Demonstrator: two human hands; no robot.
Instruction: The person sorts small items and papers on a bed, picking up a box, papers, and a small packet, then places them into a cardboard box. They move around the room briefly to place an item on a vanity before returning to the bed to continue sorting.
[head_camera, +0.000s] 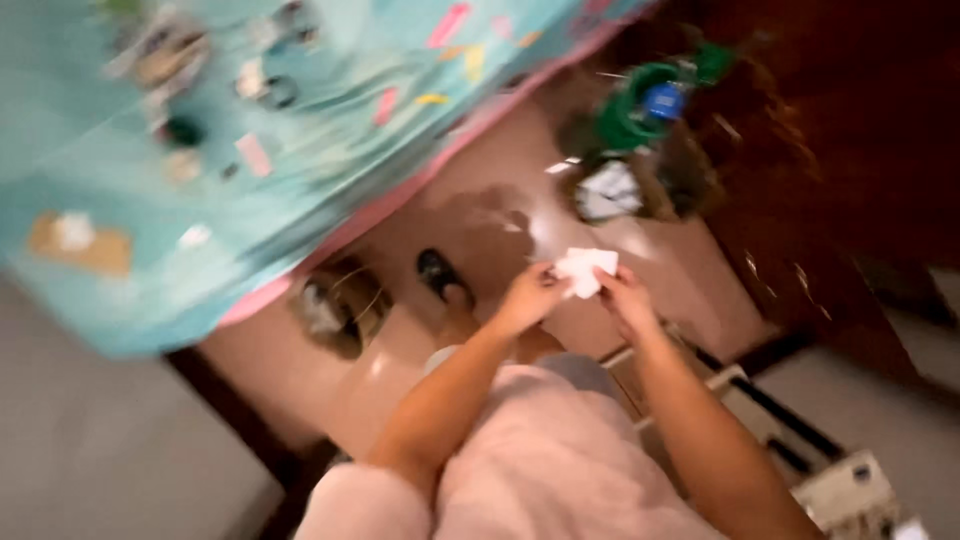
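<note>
The view is blurred and tilted. My left hand (530, 293) and my right hand (625, 298) meet in front of me, both pinching a small white piece of paper or tissue (585, 269) between their fingertips. The paper is held in the air above a light brown tiled floor (470, 215). My forearms reach up from the bottom of the frame over my pale pink clothing (545, 460).
A table with a turquoise, pink-edged cloth (200, 180) carrying several small scattered items fills the upper left. A dark sandal (440, 275) lies on the floor. A green and blue object (645, 105) sits by dark wooden furniture (850, 150) on the right.
</note>
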